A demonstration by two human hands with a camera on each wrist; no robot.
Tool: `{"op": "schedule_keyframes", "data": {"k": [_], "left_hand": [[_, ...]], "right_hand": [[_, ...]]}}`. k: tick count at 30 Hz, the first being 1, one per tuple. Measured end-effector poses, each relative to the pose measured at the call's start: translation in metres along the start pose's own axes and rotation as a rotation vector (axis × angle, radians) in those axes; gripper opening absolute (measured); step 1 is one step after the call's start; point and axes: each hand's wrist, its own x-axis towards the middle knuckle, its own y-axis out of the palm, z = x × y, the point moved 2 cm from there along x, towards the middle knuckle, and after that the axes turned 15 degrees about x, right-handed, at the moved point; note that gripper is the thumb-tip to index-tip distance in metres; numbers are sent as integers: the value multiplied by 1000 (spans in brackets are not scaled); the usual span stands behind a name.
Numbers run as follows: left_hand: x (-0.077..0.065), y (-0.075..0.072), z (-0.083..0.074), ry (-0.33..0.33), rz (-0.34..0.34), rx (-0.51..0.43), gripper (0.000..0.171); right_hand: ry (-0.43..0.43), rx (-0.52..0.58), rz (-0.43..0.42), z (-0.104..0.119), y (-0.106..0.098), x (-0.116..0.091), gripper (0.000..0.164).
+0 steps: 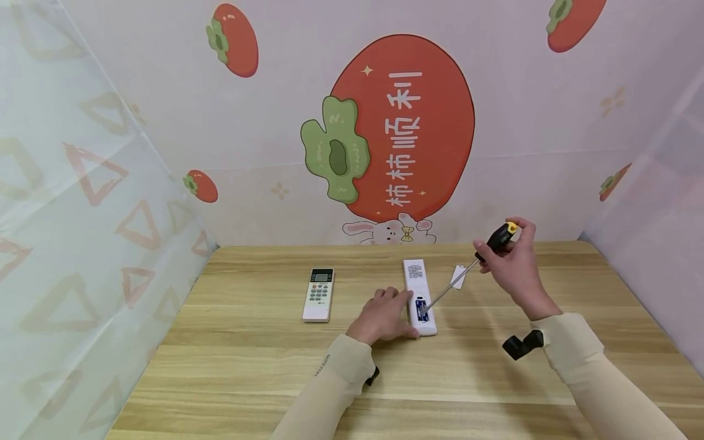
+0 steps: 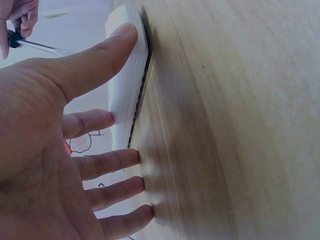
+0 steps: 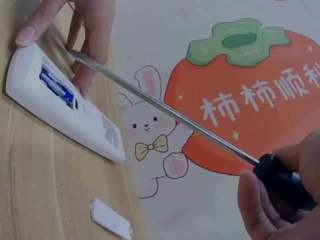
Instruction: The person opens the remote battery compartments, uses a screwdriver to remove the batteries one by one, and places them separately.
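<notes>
A white remote control (image 1: 419, 284) lies face down, its battery compartment uncovered and blue batteries (image 3: 57, 88) inside. My left hand (image 1: 385, 315) rests at its left side: thumb on the near corner, index fingertip against the edge, the other fingers straight with their tips at the table. My right hand (image 1: 514, 269) grips a screwdriver (image 1: 499, 237) by its black and yellow handle. The metal shaft (image 3: 165, 107) slants down to the left, and its flat tip hangs above the remote, apart from the batteries in the right wrist view. A small white battery cover (image 3: 111, 218) lies right of the remote.
A second remote control (image 1: 318, 295), buttons and screen up, lies further left on the wooden table (image 1: 247, 373). Behind the table rises a printed backdrop (image 1: 264, 134) with persimmons and a rabbit. Pale printed sheeting (image 1: 71, 256) stands at the left.
</notes>
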Motion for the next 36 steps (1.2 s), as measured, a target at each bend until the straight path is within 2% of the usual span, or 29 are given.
{"op": "schedule_keyframes", "data": {"k": [18, 30, 36], "left_hand": [[0, 0, 0, 1, -4, -2, 87], [-1, -1, 0, 5, -9, 3, 86], [0, 0, 0, 2, -7, -6, 86]], "right_hand": [[-55, -131, 35, -1, 7, -5, 74], [-82, -173, 32, -1, 9, -5, 74], [-137, -207, 29, 2, 13, -8, 75]]}}
